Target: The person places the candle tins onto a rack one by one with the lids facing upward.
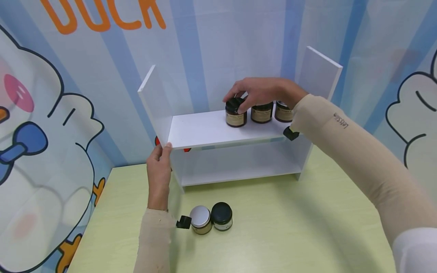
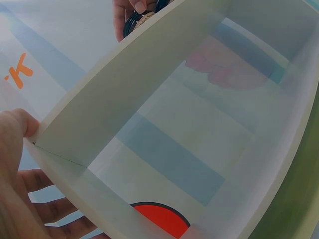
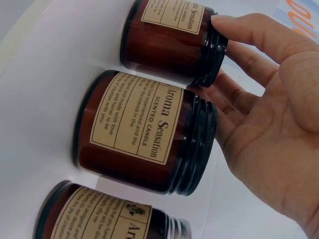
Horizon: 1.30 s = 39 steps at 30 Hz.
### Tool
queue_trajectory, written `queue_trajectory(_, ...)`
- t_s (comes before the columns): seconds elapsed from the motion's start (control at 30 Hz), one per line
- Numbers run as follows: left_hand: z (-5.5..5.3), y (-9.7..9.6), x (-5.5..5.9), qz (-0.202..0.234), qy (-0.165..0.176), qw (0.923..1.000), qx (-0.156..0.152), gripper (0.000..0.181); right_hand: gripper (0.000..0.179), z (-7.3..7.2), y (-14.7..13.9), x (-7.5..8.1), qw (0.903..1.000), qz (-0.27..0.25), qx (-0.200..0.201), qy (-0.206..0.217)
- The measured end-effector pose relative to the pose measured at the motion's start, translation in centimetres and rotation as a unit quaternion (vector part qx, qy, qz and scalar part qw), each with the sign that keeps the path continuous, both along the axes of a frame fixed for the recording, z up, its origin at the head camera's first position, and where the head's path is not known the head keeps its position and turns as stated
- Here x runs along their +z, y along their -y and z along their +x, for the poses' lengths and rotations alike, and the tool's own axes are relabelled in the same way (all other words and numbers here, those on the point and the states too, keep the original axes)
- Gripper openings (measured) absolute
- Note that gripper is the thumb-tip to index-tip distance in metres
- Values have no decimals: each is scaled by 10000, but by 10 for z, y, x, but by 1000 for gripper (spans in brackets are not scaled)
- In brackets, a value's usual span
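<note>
A white two-tier shelf (image 1: 201, 129) stands on the table, with side panels rising above its top board. On that board, my right hand (image 1: 263, 91) grips a scented candle jar (image 1: 236, 120) by its black lid, thumb at the front and fingers behind. The right wrist view shows this amber glass jar (image 3: 159, 47) with a beige label. To its right stand a second candle jar (image 1: 261, 115) and a third candle jar (image 1: 283, 113), the latter partly hidden by my right wrist. My left hand (image 1: 159, 176) holds the shelf's left front corner, thumb at the top board's edge, fingers behind the side panel.
On the yellow-green table (image 1: 273, 227), in front of the shelf, a silver-lidded jar (image 1: 200, 217) and a black-lidded jar (image 1: 222, 214) stand side by side near my left wrist. A blue striped backdrop (image 1: 232, 45) with cartoon figures rises behind.
</note>
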<state>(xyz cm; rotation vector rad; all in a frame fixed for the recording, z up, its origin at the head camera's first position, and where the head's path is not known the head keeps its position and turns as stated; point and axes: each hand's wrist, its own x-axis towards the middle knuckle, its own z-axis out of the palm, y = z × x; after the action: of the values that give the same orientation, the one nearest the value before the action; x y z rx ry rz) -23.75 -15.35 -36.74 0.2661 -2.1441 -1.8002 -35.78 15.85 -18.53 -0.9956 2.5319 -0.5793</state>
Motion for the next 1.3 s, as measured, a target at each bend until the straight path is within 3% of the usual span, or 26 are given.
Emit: queue_trajectory(1.3,-1,1,1,23,97,10000,2,65,54,0,-1,0,9998,-109,-9,-172)
